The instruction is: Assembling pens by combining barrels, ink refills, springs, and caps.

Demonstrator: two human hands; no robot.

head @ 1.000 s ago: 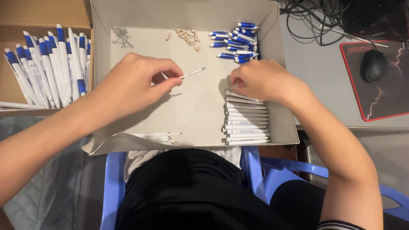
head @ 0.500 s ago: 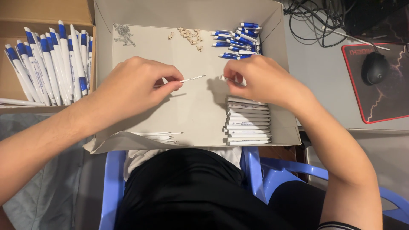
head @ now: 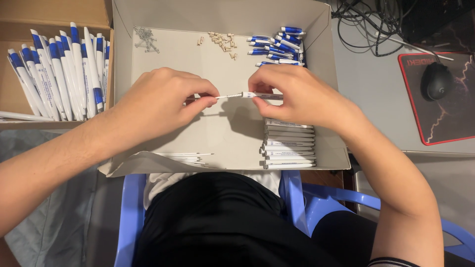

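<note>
Left hand (head: 158, 101) pinching refill (head: 228, 96), right hand (head: 292, 91) gripping white pen barrel (head: 260, 95), knuckles up.

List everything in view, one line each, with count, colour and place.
pen refill: one, white, pinched in the left hand's fingers
pen barrel: one, white, held in the right hand's fingers
barrels stack: about nine, white, tray's near right
refills: a few, white, tray's near left
pen parts: a pile, blue and white, tray's far right
small pieces: a scatter, tan, tray's far middle
springs: a cluster, grey, tray's far left
tray: one, pale cardboard
finished pens: many, white and blue, in brown box at left
mouse: one, black, on a mat at right
left hand
right hand
</note>
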